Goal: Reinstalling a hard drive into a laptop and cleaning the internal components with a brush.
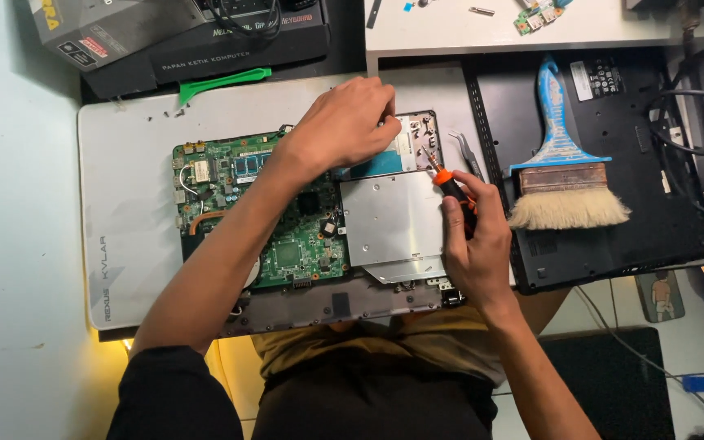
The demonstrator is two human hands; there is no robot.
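Observation:
An opened laptop with a green circuit board (283,236) and a silver optical drive (391,220) lies on a white mat (128,204). My left hand (344,122) rests fingers-down on the laptop's upper part, over a blue-and-silver component (389,159). My right hand (470,236) grips a small orange-and-black screwdriver (450,183), its tip pointing up-left at the laptop's upper right corner beside the drive.
A black laptop cover (613,236) lies to the right with a blue-handled brush (560,171) on it. Metal tweezers (468,153) sit between. A green pry tool (226,81), dark boxes (205,41), loose screws (165,114) and cables (694,122) surround the mat.

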